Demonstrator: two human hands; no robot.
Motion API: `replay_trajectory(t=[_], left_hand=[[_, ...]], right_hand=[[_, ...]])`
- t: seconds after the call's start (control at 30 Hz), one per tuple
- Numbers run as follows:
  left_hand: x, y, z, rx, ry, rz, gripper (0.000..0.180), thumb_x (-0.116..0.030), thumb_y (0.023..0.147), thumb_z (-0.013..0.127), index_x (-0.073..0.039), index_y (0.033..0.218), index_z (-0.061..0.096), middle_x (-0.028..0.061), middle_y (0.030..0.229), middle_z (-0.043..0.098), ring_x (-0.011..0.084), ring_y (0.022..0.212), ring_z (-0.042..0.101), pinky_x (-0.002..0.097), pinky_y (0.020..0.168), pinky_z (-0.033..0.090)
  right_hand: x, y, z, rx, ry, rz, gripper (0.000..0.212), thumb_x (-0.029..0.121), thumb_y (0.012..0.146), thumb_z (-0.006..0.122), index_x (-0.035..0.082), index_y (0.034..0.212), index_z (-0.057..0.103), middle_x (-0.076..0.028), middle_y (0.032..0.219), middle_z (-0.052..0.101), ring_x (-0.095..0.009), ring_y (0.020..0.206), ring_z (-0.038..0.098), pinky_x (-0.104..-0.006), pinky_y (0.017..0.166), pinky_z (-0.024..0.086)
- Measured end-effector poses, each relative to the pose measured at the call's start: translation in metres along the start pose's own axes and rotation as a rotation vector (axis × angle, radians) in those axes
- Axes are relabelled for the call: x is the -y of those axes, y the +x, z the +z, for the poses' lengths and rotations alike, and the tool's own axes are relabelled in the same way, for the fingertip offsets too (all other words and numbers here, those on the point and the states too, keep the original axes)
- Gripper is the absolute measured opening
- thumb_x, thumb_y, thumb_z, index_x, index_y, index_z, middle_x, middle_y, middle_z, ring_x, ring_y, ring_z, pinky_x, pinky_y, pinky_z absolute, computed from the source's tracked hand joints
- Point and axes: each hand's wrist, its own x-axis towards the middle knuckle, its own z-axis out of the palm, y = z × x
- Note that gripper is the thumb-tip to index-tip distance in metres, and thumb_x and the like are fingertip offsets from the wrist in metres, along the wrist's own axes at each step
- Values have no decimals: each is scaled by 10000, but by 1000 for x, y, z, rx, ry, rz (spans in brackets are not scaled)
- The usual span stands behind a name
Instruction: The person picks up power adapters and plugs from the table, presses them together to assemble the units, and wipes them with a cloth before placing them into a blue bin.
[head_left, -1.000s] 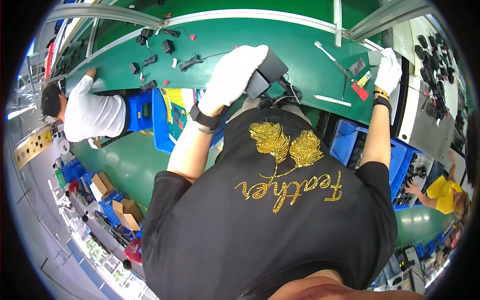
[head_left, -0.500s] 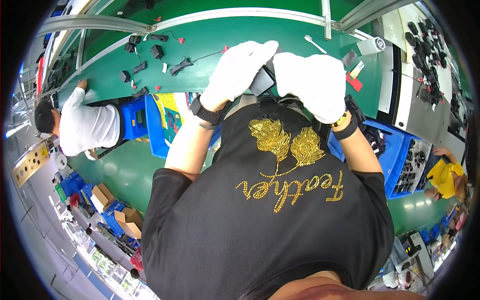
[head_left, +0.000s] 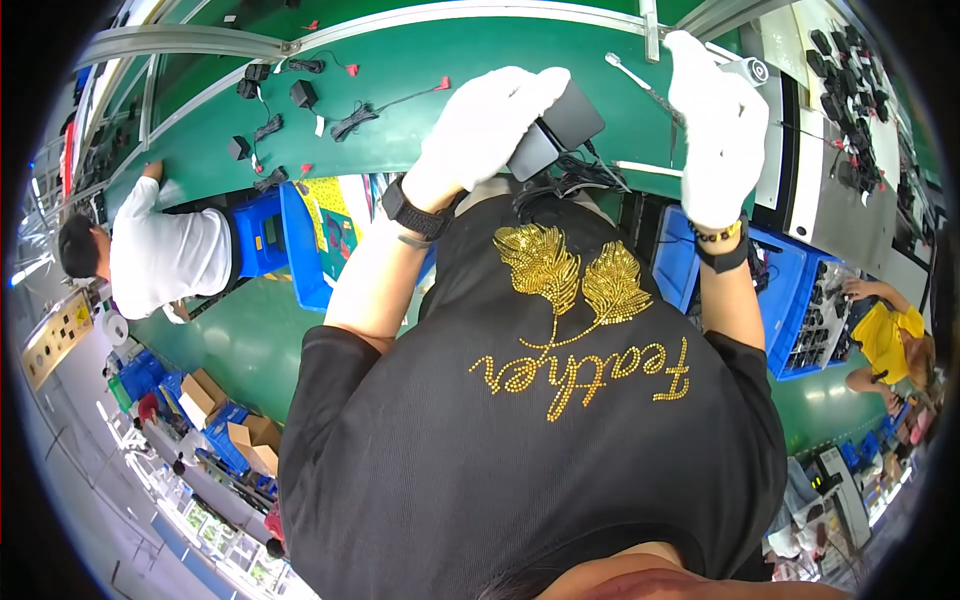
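Head view: the person's black shirt [head_left: 530, 400] is filling the near field, both forearms reaching forward past it. The left forearm [head_left: 370, 290] is slanting up and inward; the right forearm [head_left: 735, 305] is rising nearly straight.

The white-gloved left hand [head_left: 488, 130] is angling toward the midline, its fingers gripping two black box-shaped units [head_left: 575, 115] by their left side. The units are sitting tilted, one against the other, above the near edge of the green bench [head_left: 410, 75], with black cables [head_left: 575, 178] bunching just below them.

The white-gloved right hand [head_left: 718, 130] is standing well apart over the bench's right part, fingers pointing away from the body; whether they are grasping anything, cannot tell. A brush [head_left: 637, 80] is running up to its left side, and a white cylindrical object [head_left: 745, 71] is showing just beyond.

Farther left, cabled black adapters [head_left: 303, 94] are lying scattered on the bench. Beyond them, a co-worker in white [head_left: 170, 255] is resting one hand at the bench edge.
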Motion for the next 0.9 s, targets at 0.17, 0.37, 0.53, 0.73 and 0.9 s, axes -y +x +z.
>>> replay_trajectory(t=[0.17,0.37,0.53,0.73,0.9], left_hand=[[14,0,10,-98,111,209,273,-214,910,483,-106,1150,556,128,838,568,264,756,572,351,653,466],[8,-4,9,12,253,178,326,-296,873,545,-94,1128,575,139,827,575,259,801,587,343,678,478],[7,-5,19,-19,118,84,344,-359,894,519,-51,1007,621,154,809,585,262,806,585,342,702,465],[4,-6,12,13,-72,-242,443,-438,880,516,-12,897,634,162,794,595,289,791,576,349,717,449],[-5,2,12,-9,-190,-354,474,-470,862,535,-7,848,635,153,773,600,275,766,580,342,701,452]], right_hand=[[52,-9,28,443,-506,-451,319,252,729,646,170,1037,663,-32,914,608,-240,834,560,-388,748,408],[56,-2,38,729,-771,-445,184,325,761,617,255,929,643,20,726,517,-180,680,511,-356,611,362],[49,-10,38,640,-492,-542,271,342,699,620,246,952,629,9,783,506,-197,678,497,-354,598,350],[45,-3,16,611,-713,-559,314,341,739,626,195,1017,641,-21,769,503,-214,695,496,-355,600,344],[52,-9,16,648,-817,-494,416,344,729,652,153,1097,629,-47,890,550,-235,782,519,-369,676,369]])
